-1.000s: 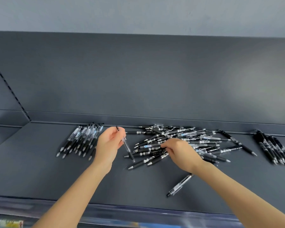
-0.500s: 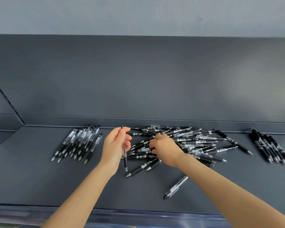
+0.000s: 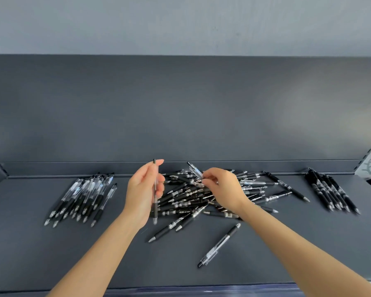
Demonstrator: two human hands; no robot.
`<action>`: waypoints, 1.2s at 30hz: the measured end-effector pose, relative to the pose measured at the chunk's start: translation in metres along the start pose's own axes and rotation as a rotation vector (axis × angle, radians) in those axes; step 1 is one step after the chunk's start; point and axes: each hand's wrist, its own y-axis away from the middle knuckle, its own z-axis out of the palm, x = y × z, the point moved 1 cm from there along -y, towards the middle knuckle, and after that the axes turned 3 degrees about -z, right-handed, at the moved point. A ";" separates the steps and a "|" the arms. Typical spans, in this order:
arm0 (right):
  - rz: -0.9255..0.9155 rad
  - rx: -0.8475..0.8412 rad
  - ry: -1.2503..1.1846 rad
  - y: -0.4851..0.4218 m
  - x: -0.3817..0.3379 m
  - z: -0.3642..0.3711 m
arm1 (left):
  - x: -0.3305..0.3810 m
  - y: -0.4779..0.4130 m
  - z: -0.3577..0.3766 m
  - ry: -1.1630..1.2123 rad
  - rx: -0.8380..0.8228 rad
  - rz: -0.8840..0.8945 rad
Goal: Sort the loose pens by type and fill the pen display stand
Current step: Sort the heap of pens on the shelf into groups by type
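The left hand (image 3: 142,194) is holding one clear-barrel pen (image 3: 154,187) upright, fingers curled round its middle. The right hand (image 3: 223,189) is pinching a second clear pen (image 3: 195,169) near its clip end, above the mixed pile (image 3: 201,200). A row of clear pens (image 3: 81,198) is lying at 9 o'clock of the pile, and a row of black pens (image 3: 330,190) at 3. I am judging them light, stiff and slick-barrelled, with the rubber grip (image 3: 155,210) offering the surer hold.

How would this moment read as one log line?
left hand: holds clear-barrelled pen upright | right hand: pinches second clear pen over mixed pen pile | stage: sorting
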 end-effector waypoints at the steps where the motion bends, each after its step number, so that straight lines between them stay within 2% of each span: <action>1: 0.025 -0.005 0.023 -0.001 0.007 -0.007 | -0.002 -0.001 0.003 -0.001 -0.001 0.001; 5: 0.143 -0.005 0.079 -0.007 0.040 -0.035 | -0.009 -0.003 0.014 -0.033 -0.038 -0.033; 10: 0.274 0.138 -0.082 -0.002 0.074 -0.065 | -0.013 0.002 0.030 -0.064 -0.108 -0.093; 13: 0.291 0.039 -0.029 0.007 0.088 -0.074 | -0.014 0.005 0.042 -0.152 -0.150 -0.140; 18: 0.253 -0.223 0.173 0.023 0.099 -0.079 | -0.024 0.007 0.066 -0.116 -0.161 -0.231; 29: 0.134 -0.338 0.450 0.035 0.112 -0.070 | -0.035 0.014 0.071 -0.265 -0.241 -0.192; 32: 0.138 -0.258 0.341 0.031 0.106 -0.076 | -0.036 0.017 0.073 -0.231 -0.193 -0.211; 36: 0.241 -0.071 -0.181 0.029 0.084 -0.080 | -0.035 0.021 0.075 -0.197 -0.176 -0.197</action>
